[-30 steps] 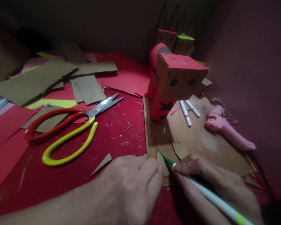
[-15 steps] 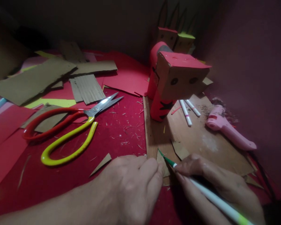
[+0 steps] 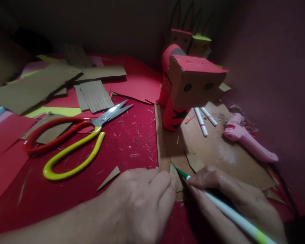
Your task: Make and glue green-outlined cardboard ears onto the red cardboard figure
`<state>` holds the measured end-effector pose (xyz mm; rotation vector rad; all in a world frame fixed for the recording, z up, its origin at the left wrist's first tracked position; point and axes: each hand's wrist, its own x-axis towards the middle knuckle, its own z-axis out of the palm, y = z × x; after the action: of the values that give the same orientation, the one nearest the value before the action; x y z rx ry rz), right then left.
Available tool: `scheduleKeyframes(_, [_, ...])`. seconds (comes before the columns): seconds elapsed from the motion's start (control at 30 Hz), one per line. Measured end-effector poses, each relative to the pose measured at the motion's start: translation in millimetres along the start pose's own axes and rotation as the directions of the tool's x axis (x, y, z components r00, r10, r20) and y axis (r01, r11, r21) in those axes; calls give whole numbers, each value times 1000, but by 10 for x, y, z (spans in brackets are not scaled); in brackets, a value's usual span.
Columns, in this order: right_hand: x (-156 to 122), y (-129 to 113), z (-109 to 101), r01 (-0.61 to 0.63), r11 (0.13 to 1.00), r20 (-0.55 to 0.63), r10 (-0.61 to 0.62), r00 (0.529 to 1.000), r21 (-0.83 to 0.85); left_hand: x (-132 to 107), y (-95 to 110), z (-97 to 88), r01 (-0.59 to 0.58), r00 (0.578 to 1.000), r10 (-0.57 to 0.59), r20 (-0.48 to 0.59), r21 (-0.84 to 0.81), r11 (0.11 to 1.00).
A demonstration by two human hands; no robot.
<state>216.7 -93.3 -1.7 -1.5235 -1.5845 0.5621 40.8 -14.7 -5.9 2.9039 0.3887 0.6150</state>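
My right hand (image 3: 226, 193) grips a white-barrelled marker (image 3: 230, 210) with a green tip and a light green band. Its tip touches the upper edge of a small pointed cardboard piece (image 3: 176, 183) on the wooden board. My left hand (image 3: 144, 196) is closed, its fingers pressed together on that piece's left side; the fingertips are partly hidden. Beyond the hands stands a red paper figure (image 3: 171, 117) with a boxy cardboard head (image 3: 193, 84), red on top, with two dark round eyes. A cardboard scrap (image 3: 195, 162) lies just above the marker.
Scissors (image 3: 103, 119) with red and yellow handles lie open at left, near cardboard pieces (image 3: 35, 84) and red paper (image 3: 12, 166). On the wooden board (image 3: 218, 152) are two white markers (image 3: 201, 123). A pink glue gun (image 3: 251, 142) rests at right. Similar figures (image 3: 181, 39) stand behind.
The whole view has shifted very slightly. Both hands stay in place, and the marker tip remains at the cardboard piece's edge.
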Motion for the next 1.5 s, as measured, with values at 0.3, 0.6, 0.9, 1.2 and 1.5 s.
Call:
scheduleKeyframes(0.3, [-6, 4, -39, 53, 998, -17, -54, 998, -39, 13, -3, -42, 6, 999, -6, 33, 9, 1000])
scheduleKeyframes(0.6, [-13, -9, -7, 20, 999, -8, -20, 1000, -34, 12, -14, -42, -14, 1000, 14, 15, -4, 1000])
scheduleKeyframes(0.9, [10, 7, -35, 67, 994, -35, -71, 997, -89, -7, 19, 37, 31, 999, -30, -41, 27, 999])
scheduleKeyframes(1.2, [24, 25, -33, 67, 996, 52, -63, 997, -65, 9, -13, -43, -20, 999, 18, 41, 31, 999])
scheduleKeyframes(1.5, [8, -1, -23, 70, 998, -1, -70, 998, 0, -6, 1, 2, -5, 1000, 5, -8, 27, 1000])
